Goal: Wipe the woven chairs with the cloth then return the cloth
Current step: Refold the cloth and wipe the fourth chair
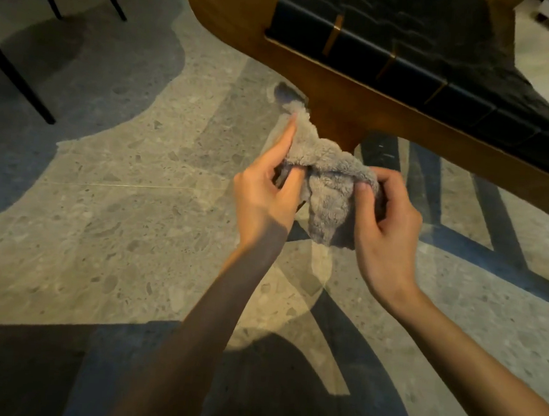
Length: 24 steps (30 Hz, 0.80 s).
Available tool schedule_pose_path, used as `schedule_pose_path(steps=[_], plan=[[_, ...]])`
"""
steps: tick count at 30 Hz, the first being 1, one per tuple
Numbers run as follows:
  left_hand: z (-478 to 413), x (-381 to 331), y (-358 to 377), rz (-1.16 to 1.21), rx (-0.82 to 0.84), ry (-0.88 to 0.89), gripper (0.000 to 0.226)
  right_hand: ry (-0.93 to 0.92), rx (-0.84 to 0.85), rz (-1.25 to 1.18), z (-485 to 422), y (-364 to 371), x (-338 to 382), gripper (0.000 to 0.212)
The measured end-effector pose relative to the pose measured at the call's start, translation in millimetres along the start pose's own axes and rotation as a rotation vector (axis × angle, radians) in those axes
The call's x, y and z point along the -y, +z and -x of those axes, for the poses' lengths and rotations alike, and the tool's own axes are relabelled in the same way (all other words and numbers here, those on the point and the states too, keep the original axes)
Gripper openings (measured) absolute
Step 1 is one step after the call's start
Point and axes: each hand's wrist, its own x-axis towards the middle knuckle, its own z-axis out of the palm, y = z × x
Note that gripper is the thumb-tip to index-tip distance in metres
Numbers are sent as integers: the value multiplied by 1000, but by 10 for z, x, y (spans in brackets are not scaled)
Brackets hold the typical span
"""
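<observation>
A fluffy grey cloth (328,192) is bunched between both hands in mid-air, just below the edge of a wooden table. My left hand (268,191) pinches its left part, index finger stretched up along the fabric. My right hand (386,226) grips its right side, thumb on top and fingers curled behind. A loose flap hangs down between the hands. No woven chair surface shows plainly.
A table (358,83) with a wood rim and a black top fills the upper right; its leg stands behind the cloth. Thin black furniture legs (17,79) stand at the upper left. Speckled stone floor (118,212) lies below, crossed by shadows.
</observation>
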Motion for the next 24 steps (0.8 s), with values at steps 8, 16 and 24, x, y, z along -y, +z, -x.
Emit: schedule_pose_path(steps=[8,16,24], plan=[[440,-187,106,-307,41,2,34,212,138,-15,51,-497,4,15],[592,-158,714,-70,621,-330,47,446,233,-46,192,-1517,-283,19],[595,-531,1634,-384,1315,52,61,319,390,140,169,-2482,-316,11]])
